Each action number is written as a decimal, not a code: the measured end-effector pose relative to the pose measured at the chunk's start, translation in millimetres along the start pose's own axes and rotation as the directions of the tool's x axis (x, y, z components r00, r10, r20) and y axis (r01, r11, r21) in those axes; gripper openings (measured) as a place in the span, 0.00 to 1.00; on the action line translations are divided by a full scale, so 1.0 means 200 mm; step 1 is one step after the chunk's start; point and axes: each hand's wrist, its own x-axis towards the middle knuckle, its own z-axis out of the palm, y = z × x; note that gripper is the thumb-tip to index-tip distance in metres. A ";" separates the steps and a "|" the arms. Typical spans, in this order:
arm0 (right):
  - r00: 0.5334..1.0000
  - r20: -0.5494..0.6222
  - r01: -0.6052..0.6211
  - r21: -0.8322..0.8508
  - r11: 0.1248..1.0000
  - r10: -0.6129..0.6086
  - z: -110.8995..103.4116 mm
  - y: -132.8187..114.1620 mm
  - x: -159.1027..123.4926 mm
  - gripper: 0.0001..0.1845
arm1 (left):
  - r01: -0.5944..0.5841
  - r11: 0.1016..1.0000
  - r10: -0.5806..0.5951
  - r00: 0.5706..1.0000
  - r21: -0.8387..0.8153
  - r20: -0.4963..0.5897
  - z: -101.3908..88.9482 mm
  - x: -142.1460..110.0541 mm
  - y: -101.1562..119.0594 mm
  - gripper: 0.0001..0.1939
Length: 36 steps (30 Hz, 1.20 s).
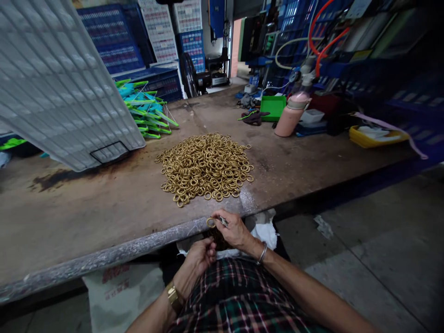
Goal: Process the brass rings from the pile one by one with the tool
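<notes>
Over the table's front edge, my right hand (235, 230) pinches a brass-coloured ring (207, 223) between thumb and fingers. A small pale metallic piece (224, 221) also shows in that hand; its kind is unclear. Lower and to the left, my left hand (199, 255) is closed with its fingertips together, and whatever it may hold is hidden. Just beyond both hands, a heap of similar rings (208, 164) lies on the table. Beneath the hands, a white-edged bag or cloth (265, 235) on the lap surrounds a dark mass of what look like more rings.
A large white ribbed crate (69, 88) leans at left on the worktable (104, 208). Green and blue plastic parts (149, 108) lie behind it. Toward the back right are a green tray (273, 107), a pink bottle (290, 118) and a yellow basket (376, 138).
</notes>
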 end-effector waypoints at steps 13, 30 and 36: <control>0.992 -0.110 0.051 -0.029 0.998 -0.053 0.02 0.03 -0.04 0.08 | -0.495 0.642 0.389 0.868 0.586 0.307 -0.01 0.10 -0.04 0.18; 0.987 -0.132 0.083 -0.065 0.994 -0.091 -0.02 0.01 -0.06 0.09 | -0.592 0.734 0.554 0.805 0.333 0.211 0.03 -0.19 0.07 0.18; 0.986 -0.035 0.155 -0.122 0.980 -0.160 -0.02 -0.01 -0.08 0.10 | -0.521 0.844 0.463 0.827 0.127 0.319 0.05 -0.18 0.11 0.17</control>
